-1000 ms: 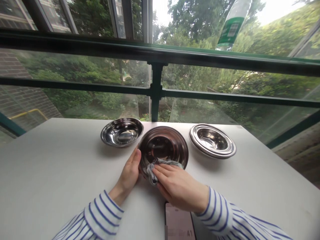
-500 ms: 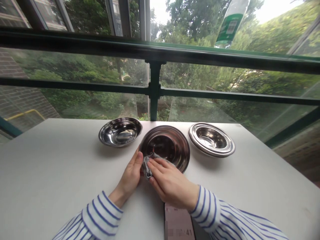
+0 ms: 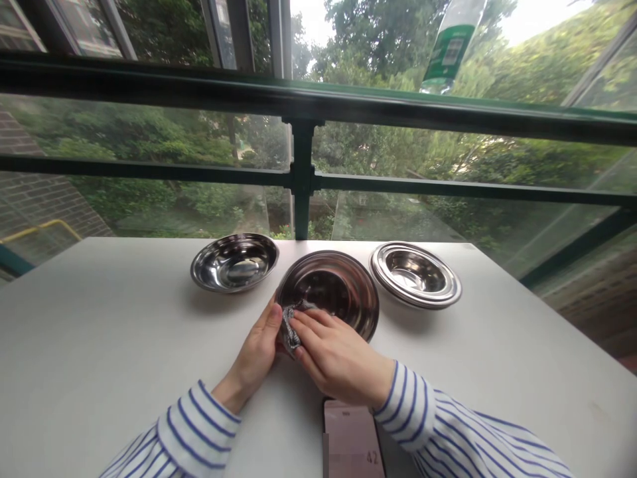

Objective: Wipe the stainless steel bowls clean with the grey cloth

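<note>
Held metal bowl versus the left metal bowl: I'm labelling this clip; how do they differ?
The held bowl has the left hand at its rim and the right hand on it with a gray cloth; no hand touches the left bowl. The held bowl's inside looks brownish, the left bowl's silvery. Both are round and shiny.

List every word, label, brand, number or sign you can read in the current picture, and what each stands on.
"42": on the phone screen; the pixelated patch beside it is unreadable.
Small mark near the screen's top: too small to read.
Green bottle label: too blurred to read.
</note>
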Motion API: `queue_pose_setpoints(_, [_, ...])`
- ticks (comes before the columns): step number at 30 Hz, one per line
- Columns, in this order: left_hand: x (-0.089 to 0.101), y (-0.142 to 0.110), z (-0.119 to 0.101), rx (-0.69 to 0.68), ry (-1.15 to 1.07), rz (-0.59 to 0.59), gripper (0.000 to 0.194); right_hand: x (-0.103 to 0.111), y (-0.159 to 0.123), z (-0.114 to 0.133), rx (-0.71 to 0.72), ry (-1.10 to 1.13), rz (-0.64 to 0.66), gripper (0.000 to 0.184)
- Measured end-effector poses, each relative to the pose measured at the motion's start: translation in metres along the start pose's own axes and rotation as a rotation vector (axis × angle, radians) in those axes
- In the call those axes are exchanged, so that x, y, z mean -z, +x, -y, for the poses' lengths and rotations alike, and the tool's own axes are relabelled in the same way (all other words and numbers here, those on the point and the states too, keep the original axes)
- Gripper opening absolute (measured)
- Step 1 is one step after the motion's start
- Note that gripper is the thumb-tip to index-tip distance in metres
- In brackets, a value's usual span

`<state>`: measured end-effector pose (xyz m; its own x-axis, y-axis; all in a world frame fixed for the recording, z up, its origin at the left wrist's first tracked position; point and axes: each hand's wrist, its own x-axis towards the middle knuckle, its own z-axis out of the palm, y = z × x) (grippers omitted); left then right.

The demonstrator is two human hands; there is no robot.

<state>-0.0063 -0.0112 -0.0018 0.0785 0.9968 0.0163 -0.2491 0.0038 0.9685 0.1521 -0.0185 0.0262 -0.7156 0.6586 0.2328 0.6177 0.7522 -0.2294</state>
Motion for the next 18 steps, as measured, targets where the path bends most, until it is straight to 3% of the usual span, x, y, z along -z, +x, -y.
queue_pose_setpoints(9, [0.0001, 0.0005, -0.0004, 0.000, 0.029, -0.008, 0.054, 0.0013, 0.0012, -0.0030, 0.018, 0.003, -0.006, 0.046])
queue_pose_setpoints(14, [-0.0012, 0.0008, -0.0023, -0.070, 0.033, -0.009, 0.051, 0.0061, -0.0008, -0.0060, 0.082, 0.045, 0.080, 0.043])
queue_pose_setpoints(18, [-0.0019, 0.0009, -0.0013, -0.052, 0.076, -0.027, 0.052, 0.0033, 0.0022, -0.0044, 0.056, 0.036, 0.027, 0.049])
